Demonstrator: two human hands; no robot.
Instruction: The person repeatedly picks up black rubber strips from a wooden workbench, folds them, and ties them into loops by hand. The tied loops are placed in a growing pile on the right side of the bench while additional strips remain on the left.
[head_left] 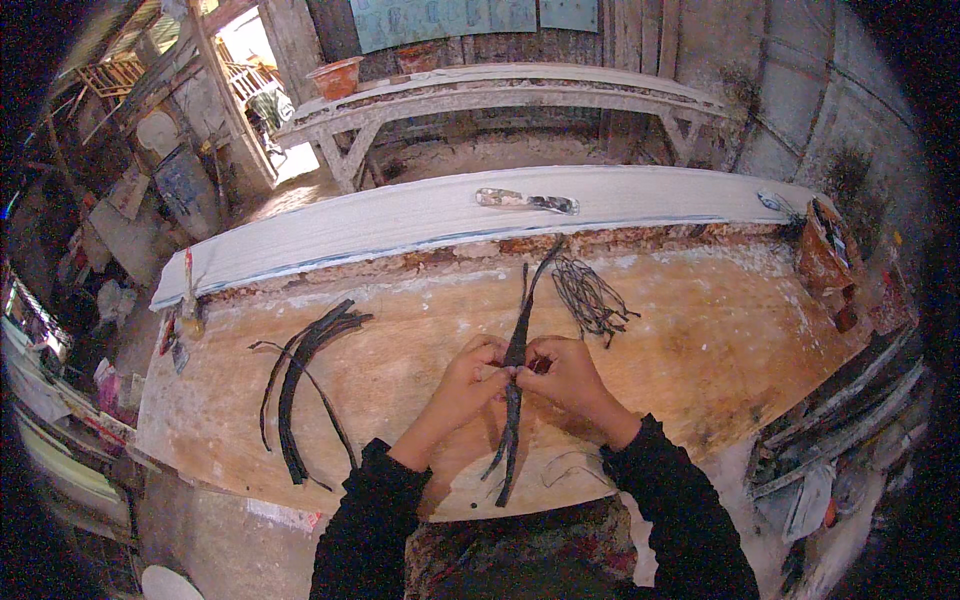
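Black sleeves reach over a wooden table, loose dark strips at its left, a strip bundle over its middle pinched in the nearly closed left hand and right hand, thin cords beyond

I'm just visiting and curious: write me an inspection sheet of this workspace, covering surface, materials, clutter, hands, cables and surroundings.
Surface: wooden table, stained, with white specks.
Materials: black strips in the hands; loose strips on the left; tangled strands beyond the right hand.
Clutter: a smeared tool on the white board along the far side; brown container at the right end.
Hands: left hand and right hand both pinch the black strips.
Cables: nothing seen.
Surroundings: bench behind, bearing an orange pot.
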